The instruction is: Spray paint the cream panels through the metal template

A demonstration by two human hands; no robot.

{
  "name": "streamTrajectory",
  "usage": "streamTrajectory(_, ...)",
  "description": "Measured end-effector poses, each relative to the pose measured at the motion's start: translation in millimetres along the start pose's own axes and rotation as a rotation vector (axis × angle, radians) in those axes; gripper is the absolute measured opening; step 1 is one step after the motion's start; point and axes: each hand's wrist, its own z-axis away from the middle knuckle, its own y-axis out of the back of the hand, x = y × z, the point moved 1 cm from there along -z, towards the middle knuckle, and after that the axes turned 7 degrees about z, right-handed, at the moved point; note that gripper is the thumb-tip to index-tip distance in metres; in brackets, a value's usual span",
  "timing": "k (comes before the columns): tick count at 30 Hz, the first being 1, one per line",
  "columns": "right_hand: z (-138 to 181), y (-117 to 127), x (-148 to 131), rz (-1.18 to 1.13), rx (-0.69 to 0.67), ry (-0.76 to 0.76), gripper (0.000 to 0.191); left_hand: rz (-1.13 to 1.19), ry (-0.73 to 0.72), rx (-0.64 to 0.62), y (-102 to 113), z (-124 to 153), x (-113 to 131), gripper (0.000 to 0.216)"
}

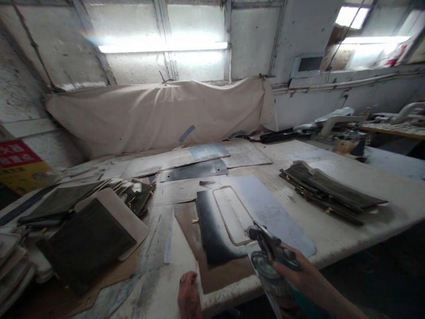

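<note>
Right hand (299, 277) is wrapped around a spray gun (270, 248) with a metal cup (267, 272) below it, fingers closed on the grip; the nozzle end points up and left toward the middle of the table. Just ahead of the nozzle lies a pale rounded-rectangle panel (232, 215) with a thin tan edge line, tilted slightly, resting partly on a dark sheet (210, 232) and partly on a grey-blue sheet (268, 208). Under these sits a brown board (212, 274) that reaches the near table edge. Left hand (188, 294) shows only at the bottom of the frame, low at the near edge of the white worktable (335, 239), apparently resting on it; whether it is curled or flat cannot be told from this angle, and nothing is seen in it. To the left, a dark square panel (84, 243) lies on a beige rounded board (133, 223), with more dark pieces (66, 201) fanned behind it. To the right, well apart from the gun, a stack of dark flat pieces (328, 190) lies near the table's far right side. A beige cloth (159, 115) hangs along the back wall beneath a lit tube light (162, 46). A red and yellow sign (18, 164) stands at far left.
</note>
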Motion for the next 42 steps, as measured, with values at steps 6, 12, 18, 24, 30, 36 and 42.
streamTrajectory(6,4,-11,1,0.053,-0.062,0.041,0.007,0.001,-0.067,0.037,2,3,-2,0.026)
streamTrajectory(12,9,-13,6,0.064,-0.019,0.041,0.006,-0.015,-0.080,0.027,4,3,-2,0.026)
streamTrajectory(18,12,-6,16,0.068,0.040,0.001,0.006,-0.019,-0.069,0.052,2,4,-2,0.026)
streamTrajectory(24,16,6,29,0.075,0.087,-0.049,0.013,-0.003,-0.042,0.050,1,5,-3,0.026)
streamTrajectory(30,21,10,41,0.075,0.127,-0.056,0.011,0.014,0.017,-0.001,2,7,3,0.027)
streamTrajectory(36,31,7,35,0.053,0.159,-0.047,0.009,0.005,0.014,-0.014,3,10,-1,0.027)
streamTrajectory(42,48,-2,18,0.034,0.138,-0.069,0.009,-0.001,0.007,0.006,4,15,-2,0.027)
